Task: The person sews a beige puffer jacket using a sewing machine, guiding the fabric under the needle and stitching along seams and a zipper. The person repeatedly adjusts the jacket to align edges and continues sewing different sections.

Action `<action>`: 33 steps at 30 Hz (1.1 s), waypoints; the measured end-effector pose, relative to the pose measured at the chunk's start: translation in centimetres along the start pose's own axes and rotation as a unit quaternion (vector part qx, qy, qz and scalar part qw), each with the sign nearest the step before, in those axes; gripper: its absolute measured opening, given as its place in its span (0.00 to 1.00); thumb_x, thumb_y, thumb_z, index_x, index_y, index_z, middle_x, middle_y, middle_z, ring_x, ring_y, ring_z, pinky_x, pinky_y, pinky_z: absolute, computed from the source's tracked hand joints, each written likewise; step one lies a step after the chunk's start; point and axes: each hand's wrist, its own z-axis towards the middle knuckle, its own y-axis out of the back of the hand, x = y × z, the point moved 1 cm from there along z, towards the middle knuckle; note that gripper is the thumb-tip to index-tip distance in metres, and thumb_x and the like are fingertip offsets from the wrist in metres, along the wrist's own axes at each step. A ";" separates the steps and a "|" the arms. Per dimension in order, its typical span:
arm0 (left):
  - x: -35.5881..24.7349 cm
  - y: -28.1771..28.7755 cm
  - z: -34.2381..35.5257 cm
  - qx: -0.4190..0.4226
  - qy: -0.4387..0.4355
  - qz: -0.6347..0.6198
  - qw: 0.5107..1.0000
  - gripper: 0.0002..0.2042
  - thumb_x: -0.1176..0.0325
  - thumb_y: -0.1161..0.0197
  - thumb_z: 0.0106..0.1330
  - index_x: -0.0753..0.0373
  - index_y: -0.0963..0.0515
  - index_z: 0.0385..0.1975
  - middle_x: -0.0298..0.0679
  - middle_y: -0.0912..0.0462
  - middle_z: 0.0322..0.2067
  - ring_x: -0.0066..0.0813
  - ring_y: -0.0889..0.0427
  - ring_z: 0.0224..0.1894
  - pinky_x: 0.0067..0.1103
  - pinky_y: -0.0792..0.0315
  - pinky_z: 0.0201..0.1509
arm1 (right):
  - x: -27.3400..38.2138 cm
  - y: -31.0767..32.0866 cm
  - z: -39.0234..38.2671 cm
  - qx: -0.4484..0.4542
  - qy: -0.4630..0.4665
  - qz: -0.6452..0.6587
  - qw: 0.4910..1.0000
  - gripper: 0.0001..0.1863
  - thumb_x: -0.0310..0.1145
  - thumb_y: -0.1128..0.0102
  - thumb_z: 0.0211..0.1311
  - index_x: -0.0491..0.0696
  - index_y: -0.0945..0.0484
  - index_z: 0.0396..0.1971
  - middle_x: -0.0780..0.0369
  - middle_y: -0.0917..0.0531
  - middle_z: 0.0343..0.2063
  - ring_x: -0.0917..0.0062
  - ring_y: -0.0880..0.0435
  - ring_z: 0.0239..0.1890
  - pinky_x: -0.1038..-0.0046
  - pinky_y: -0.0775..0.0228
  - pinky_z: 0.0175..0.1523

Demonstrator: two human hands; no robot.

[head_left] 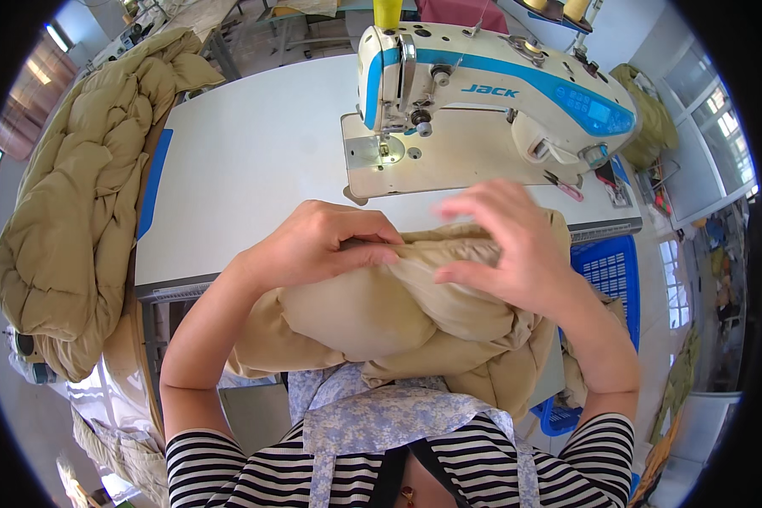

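obs: tan padded garment (pixel 356 309) lies bunched against the wearer's apron (pixel 372 415), its upper edge at the near side of the white counter (pixel 245 144), in front of the sewing machine (pixel 483 80). well apart from the presser foot (pixel 387 151).

left grip (pixel 313 241): thumb and forefinger together, clamped on the garment's upper edge. right grip (pixel 521 254): thumb and fingers spread apart over the same edge, farther right; blurred, so contact with the cloth cannot be told.

step in hand, as judged: sorting and laying out this edge by finger.

notes on doing it well:
- keep the left pinch as the fixed reference; close on the cloth layers only, not on the filling, which probably springs back and pushes the layers out of line.
- bring the right thumb under and fingers over the edge, then draw lightly outward until the small puckers between the two hands lie flat. a hard pull would likely stretch the shell.
- check by feel that both layers end level before letting go of either side.
- support the bulk on the lap; hanging weight could drag the edge askew.
- pink-handled snips (pixel 567 188) sit on the counter at right; keep loose folds off them.
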 end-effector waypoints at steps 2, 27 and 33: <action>0.0 0.5 0.0 0.008 -0.005 0.022 1.000 0.10 0.64 0.29 0.64 0.63 0.16 0.39 0.38 0.15 0.31 0.32 0.18 0.30 0.25 0.25 0.34 | -0.4 -1.3 0.2 0.156 -0.090 0.103 0.978 0.09 0.34 0.29 0.60 0.46 0.20 0.29 0.65 0.21 0.29 0.73 0.22 0.27 0.72 0.31 0.35; 3.3 0.6 -1.3 0.089 0.030 -0.396 0.914 0.22 0.51 0.36 0.70 0.69 0.18 0.32 0.45 0.17 0.36 0.48 0.21 0.52 0.43 0.34 0.67 | 1.6 -0.9 -0.8 0.024 -0.029 0.149 0.988 0.09 0.28 0.24 0.50 0.48 0.19 0.28 0.66 0.22 0.22 0.76 0.24 0.22 0.75 0.37 0.25; 0.7 -1.7 0.3 0.305 -0.022 -0.470 0.828 0.34 0.38 0.52 0.75 0.71 0.22 0.31 0.46 0.19 0.33 0.39 0.22 0.38 0.34 0.28 0.52 | 3.9 2.6 0.3 0.120 0.007 0.288 0.950 0.09 0.32 0.21 0.50 0.50 0.16 0.28 0.66 0.19 0.23 0.76 0.22 0.21 0.76 0.36 0.23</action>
